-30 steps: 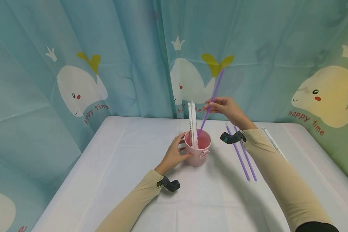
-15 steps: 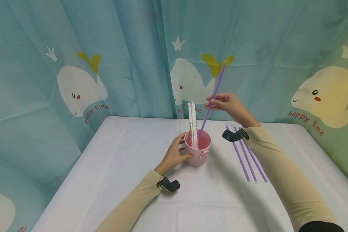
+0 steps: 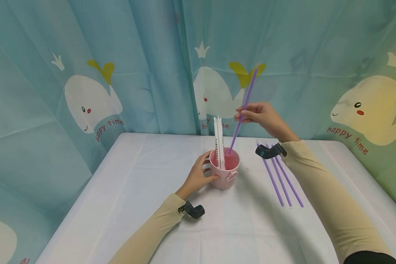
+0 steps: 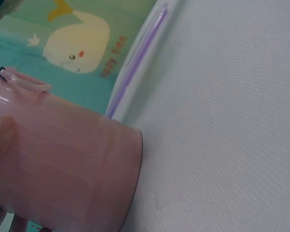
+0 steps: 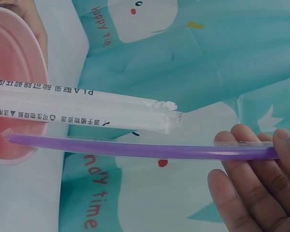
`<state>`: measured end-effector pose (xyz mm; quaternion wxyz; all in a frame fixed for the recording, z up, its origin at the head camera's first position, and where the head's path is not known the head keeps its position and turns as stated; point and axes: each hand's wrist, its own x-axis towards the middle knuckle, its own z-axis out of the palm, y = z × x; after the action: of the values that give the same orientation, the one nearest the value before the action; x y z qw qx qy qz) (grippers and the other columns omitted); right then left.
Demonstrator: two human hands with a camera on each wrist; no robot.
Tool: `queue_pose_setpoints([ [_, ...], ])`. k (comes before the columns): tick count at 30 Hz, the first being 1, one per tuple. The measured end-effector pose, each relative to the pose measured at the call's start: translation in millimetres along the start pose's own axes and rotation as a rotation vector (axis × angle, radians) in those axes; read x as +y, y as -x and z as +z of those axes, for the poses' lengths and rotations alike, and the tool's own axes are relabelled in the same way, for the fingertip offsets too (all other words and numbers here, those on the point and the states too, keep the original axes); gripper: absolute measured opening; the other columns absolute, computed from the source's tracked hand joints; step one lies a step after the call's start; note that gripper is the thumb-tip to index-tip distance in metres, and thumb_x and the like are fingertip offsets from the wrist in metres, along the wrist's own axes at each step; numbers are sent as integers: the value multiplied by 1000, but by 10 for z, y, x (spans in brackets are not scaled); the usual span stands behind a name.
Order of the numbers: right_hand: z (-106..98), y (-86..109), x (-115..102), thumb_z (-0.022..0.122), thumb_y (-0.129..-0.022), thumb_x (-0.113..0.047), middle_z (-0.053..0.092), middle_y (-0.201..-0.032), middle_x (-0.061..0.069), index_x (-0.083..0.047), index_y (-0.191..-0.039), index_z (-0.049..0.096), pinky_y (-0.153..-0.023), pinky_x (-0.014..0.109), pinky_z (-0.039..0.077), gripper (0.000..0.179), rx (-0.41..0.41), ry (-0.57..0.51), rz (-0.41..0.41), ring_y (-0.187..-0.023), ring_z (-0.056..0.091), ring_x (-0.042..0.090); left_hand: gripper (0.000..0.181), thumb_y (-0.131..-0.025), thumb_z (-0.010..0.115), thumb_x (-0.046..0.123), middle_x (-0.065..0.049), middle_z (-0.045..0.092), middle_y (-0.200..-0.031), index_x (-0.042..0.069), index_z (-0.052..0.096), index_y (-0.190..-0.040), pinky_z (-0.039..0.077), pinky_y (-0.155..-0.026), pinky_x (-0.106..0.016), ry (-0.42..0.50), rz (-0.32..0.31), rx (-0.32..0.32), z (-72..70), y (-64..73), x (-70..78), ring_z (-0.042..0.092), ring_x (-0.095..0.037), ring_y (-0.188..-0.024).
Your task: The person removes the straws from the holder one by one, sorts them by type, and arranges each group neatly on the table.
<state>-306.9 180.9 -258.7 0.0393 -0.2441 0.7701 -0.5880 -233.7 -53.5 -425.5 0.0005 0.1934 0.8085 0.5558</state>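
Observation:
A pink bucket point(image 3: 222, 179) stands on the table, and my left hand point(image 3: 198, 176) grips it around its left side, thumb across the front. Two straws in white printed paper wrappers point(image 3: 219, 143) lean upright inside it. My right hand point(image 3: 257, 114) pinches a purple straw point(image 3: 245, 99) in a clear wrapper between thumb and fingers. In the right wrist view the lower end of that purple straw point(image 5: 135, 149) reaches over the bucket's mouth, beside the paper-wrapped straws. The left wrist view has the bucket point(image 4: 72, 159) tilted across it, with the left thumb on its wall.
Three more purple straws point(image 3: 280, 179) lie side by side on the white tabletop point(image 3: 151, 176), to the right of the bucket, partly under the right forearm. Behind the table hangs a blue curtain point(image 3: 158, 73) printed with whales.
The right hand has risen slightly and moved right, lifting the purple straw higher in the bucket. As the forearm shifted, a third straw on the table came into view. The left hand stays still.

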Motion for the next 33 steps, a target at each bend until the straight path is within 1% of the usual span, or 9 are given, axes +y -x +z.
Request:
queue_pose_setpoints([
  [5,-36,17,-31,58,-92,-10,74,-89,-7,6,-110,63,-80,21,57,24,-1,5,4,-86,70,7,86,-76,78,10,-11,39,-143,13,29,-146,49,-101,-43,0,-14,-1,4,-1,6,47,-30,-126],
  [10,-72,21,-57,58,-92,-10,73,-87,-8,8,-110,62,-79,19,57,26,10,24,6,-85,70,5,85,-76,77,10,-11,39,-143,14,29,-146,49,-101,-43,-5,-28,5,11,-8,9,46,-30,-127],
  [14,-96,20,-71,58,-92,-10,73,-87,-8,15,-113,57,-80,20,57,32,8,23,1,-86,70,5,85,-75,77,10,-10,39,-143,15,29,-146,48,-102,-44,-7,-40,9,14,-17,11,46,-29,-127],
  [17,-116,22,-77,58,-92,-10,73,-88,-7,17,-114,55,-80,19,57,34,7,32,-4,-86,70,5,86,-75,78,9,-10,39,-143,16,29,-146,48,-102,-44,-6,-45,11,14,-18,17,46,-29,-127],
  [25,-183,46,-100,57,-93,-11,73,-89,-7,14,-114,57,-80,19,57,33,17,55,-4,-87,70,5,86,-75,78,9,-10,39,-143,15,30,-146,48,-102,-44,-7,-45,13,12,-14,24,46,-29,-127],
  [27,-204,56,-106,57,-93,-11,73,-89,-7,12,-113,59,-80,19,57,31,23,55,-5,-86,70,5,86,-75,78,9,-10,40,-142,15,30,-146,48,-102,-44,-6,-46,12,13,-14,21,46,-29,-127],
  [31,-249,78,-107,58,-92,-11,74,-89,-6,3,-108,65,-80,18,57,22,31,17,-12,-86,70,6,86,-75,78,9,-10,40,-142,16,30,-146,48,-102,-44,-5,-45,11,15,-12,18,46,-29,-127],
  [33,-269,92,-108,58,-92,-11,74,-89,-5,0,-106,66,-80,18,57,20,37,6,-12,-86,70,6,86,-75,78,9,-9,39,-143,16,30,-146,48,-102,-44,-5,-50,10,16,-10,21,46,-29,-127],
])
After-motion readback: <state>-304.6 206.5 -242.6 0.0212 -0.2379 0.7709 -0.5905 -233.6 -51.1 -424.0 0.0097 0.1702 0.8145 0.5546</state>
